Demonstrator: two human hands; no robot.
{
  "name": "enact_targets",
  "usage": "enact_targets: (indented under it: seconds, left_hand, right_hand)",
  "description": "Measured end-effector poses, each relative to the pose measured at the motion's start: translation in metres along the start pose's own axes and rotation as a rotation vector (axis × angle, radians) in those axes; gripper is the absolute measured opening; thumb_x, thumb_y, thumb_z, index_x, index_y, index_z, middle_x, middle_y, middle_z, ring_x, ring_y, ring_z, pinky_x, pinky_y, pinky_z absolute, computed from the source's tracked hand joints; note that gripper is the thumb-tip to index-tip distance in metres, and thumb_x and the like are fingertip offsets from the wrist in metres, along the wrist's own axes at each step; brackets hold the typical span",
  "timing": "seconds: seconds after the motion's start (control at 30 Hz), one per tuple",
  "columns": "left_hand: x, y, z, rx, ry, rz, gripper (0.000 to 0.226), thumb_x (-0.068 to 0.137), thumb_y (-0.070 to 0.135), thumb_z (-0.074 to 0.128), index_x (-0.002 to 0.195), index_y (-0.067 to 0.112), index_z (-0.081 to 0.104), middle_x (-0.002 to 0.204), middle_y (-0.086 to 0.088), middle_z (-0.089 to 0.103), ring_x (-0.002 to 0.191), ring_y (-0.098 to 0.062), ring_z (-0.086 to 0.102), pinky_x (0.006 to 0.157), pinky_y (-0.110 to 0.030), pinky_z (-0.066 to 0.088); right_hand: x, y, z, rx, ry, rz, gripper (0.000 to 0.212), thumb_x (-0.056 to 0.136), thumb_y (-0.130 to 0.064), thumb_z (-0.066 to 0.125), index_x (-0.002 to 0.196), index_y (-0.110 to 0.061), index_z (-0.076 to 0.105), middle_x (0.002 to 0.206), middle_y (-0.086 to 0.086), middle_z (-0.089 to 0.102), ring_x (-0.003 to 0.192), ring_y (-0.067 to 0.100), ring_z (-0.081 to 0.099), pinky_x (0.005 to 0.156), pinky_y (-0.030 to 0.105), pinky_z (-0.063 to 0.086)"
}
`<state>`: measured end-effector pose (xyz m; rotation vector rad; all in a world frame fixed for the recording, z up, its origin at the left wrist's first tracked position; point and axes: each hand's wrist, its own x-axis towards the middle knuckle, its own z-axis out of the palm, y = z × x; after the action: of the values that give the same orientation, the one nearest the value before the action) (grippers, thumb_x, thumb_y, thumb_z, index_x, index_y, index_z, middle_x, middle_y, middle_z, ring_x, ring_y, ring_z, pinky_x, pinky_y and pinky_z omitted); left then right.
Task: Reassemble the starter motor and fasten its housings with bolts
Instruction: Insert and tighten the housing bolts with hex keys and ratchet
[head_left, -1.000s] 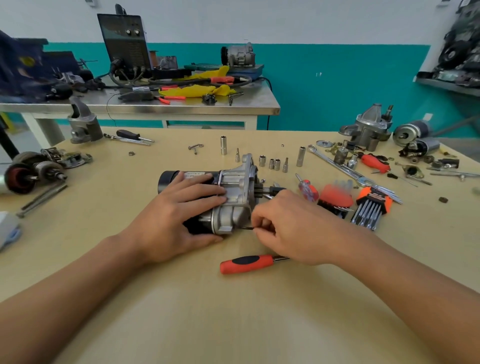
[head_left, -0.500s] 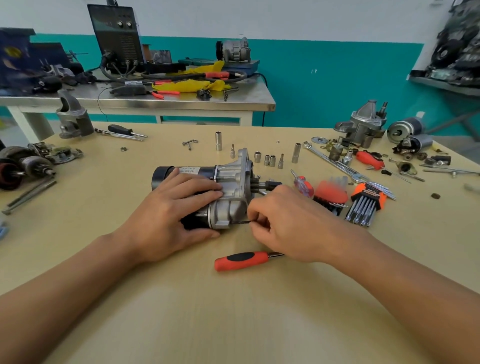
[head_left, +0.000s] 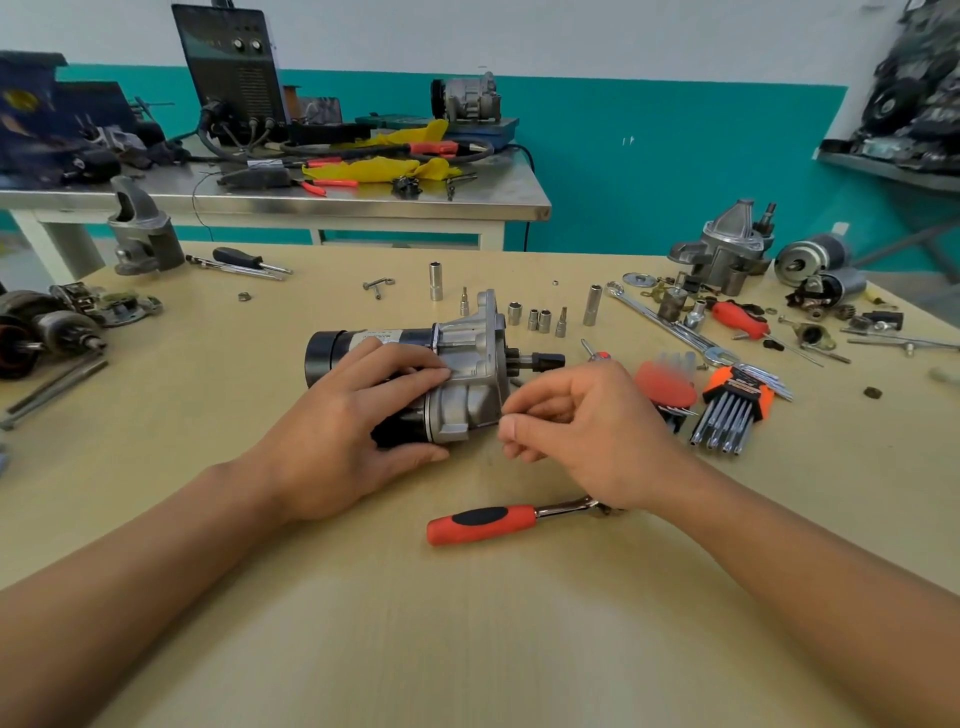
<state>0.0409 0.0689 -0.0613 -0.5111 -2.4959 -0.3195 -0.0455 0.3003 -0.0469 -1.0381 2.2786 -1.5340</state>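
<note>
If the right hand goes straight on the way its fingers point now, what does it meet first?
Most likely the starter motor's silver housing, just left of the right hand; the gap looks very small.

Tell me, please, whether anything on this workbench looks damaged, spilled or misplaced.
Nothing stands out. The starter motor lies on its side under the left hand, and the right hand pinches a small fastener at its housing.
</note>
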Motion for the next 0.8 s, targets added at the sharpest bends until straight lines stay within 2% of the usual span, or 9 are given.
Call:
enact_targets:
  seconds: [0.13, 0.27, 0.37, 0.43, 0.5, 0.57, 0.67, 0.7, 0.8]
  left_hand:
    - [0.012, 0.003, -0.006, -0.047, 0.022, 0.001, 0.058, 0.083, 0.045, 0.073, 0.125, 0.005, 0.066, 0.122, -0.007, 0.063, 0.104, -0.026, 0.057, 0.093, -0.036, 0.047]
    - [0.022, 0.004, -0.015, -0.048, -0.025, -0.010, 0.058, 0.082, 0.044, 0.073, 0.127, 0.008, 0.066, 0.123, -0.008, 0.064, 0.103, -0.025, 0.056, 0.089, -0.042, 0.052]
    - [0.030, 0.003, -0.022, -0.067, -0.051, -0.020, 0.062, 0.080, 0.048, 0.073, 0.130, 0.011, 0.064, 0.125, -0.005, 0.064, 0.102, -0.025, 0.056, 0.087, -0.042, 0.052]
    - [0.038, 0.003, -0.028, -0.114, -0.036, -0.034, 0.066, 0.080, 0.054, 0.075, 0.132, 0.015, 0.062, 0.123, 0.005, 0.065, 0.097, -0.024, 0.057, 0.084, -0.039, 0.052]
    - [0.046, 0.003, -0.032, -0.186, -0.016, -0.082, 0.067, 0.075, 0.052, 0.076, 0.133, 0.022, 0.060, 0.115, 0.029, 0.060, 0.095, -0.018, 0.057, 0.083, -0.034, 0.050]
    - [0.052, 0.001, -0.035, -0.247, -0.015, -0.144, 0.068, 0.073, 0.051, 0.080, 0.132, 0.028, 0.059, 0.104, 0.037, 0.058, 0.095, -0.008, 0.058, 0.085, -0.028, 0.048]
    - [0.058, -0.006, -0.037, -0.347, -0.010, -0.255, 0.069, 0.067, 0.046, 0.079, 0.131, 0.031, 0.059, 0.110, 0.019, 0.066, 0.099, -0.007, 0.062, 0.089, -0.022, 0.050]
    - [0.060, -0.009, -0.039, -0.386, 0.002, -0.292, 0.068, 0.066, 0.046, 0.078, 0.130, 0.033, 0.059, 0.111, 0.016, 0.068, 0.100, -0.007, 0.063, 0.089, -0.018, 0.051]
    - [0.068, -0.022, -0.045, -0.434, 0.005, -0.337, 0.067, 0.064, 0.053, 0.075, 0.127, 0.035, 0.060, 0.111, 0.018, 0.070, 0.104, 0.002, 0.063, 0.084, -0.007, 0.049]
  right_hand:
    - [0.006, -0.005, -0.004, 0.256, 0.068, 0.053, 0.006, 0.087, -0.001, 0.072, 0.087, -0.007, 0.074, 0.076, 0.008, 0.077, 0.069, 0.022, 0.075, 0.063, 0.025, 0.060]
    - [0.010, -0.008, -0.005, 0.392, 0.086, 0.100, 0.007, 0.088, -0.001, 0.071, 0.087, -0.007, 0.074, 0.080, 0.012, 0.077, 0.072, 0.024, 0.076, 0.062, 0.025, 0.059]
    - [0.015, -0.009, -0.005, 0.482, 0.099, 0.100, 0.007, 0.085, -0.003, 0.073, 0.084, -0.009, 0.075, 0.081, 0.014, 0.077, 0.073, 0.025, 0.076, 0.062, 0.026, 0.060]
    - [0.019, -0.009, -0.004, 0.576, 0.091, 0.097, 0.003, 0.080, -0.009, 0.075, 0.083, -0.009, 0.076, 0.082, 0.016, 0.076, 0.074, 0.025, 0.075, 0.063, 0.026, 0.059]
    - [0.024, -0.010, -0.003, 0.650, 0.078, 0.080, 0.012, 0.071, -0.016, 0.077, 0.082, -0.011, 0.078, 0.082, 0.016, 0.076, 0.074, 0.026, 0.075, 0.063, 0.026, 0.059]
    - [0.031, -0.012, -0.002, 0.649, 0.083, 0.038, 0.014, 0.069, -0.018, 0.077, 0.081, -0.012, 0.079, 0.079, 0.014, 0.076, 0.070, 0.024, 0.074, 0.061, 0.025, 0.057]
    - [0.044, -0.015, 0.002, 0.596, 0.120, -0.037, 0.007, 0.076, -0.012, 0.077, 0.081, -0.016, 0.081, 0.074, 0.008, 0.076, 0.065, 0.017, 0.072, 0.058, 0.021, 0.055]
    - [0.048, -0.015, 0.004, 0.557, 0.142, -0.069, 0.011, 0.081, -0.009, 0.076, 0.083, -0.019, 0.081, 0.073, 0.005, 0.075, 0.065, 0.014, 0.071, 0.058, 0.020, 0.054]
    - [0.059, -0.014, 0.012, 0.419, 0.190, -0.153, 0.025, 0.086, -0.012, 0.076, 0.094, -0.034, 0.080, 0.073, -0.010, 0.072, 0.066, 0.005, 0.062, 0.062, 0.017, 0.050]
